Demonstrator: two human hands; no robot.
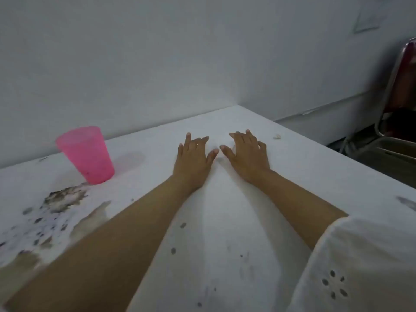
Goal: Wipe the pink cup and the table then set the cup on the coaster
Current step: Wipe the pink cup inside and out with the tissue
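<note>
Pink cup (86, 154) stands upright at ten o'clock from left hand (192, 162) and right hand (247, 157), both flat on the white table (304, 176), fingers spread, holding nothing.

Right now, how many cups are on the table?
1. The pink cup stands upright at the table's far left, near the wall, just behind a dirty patch. The left forearm covers part of the table, so something could be hidden.
</note>
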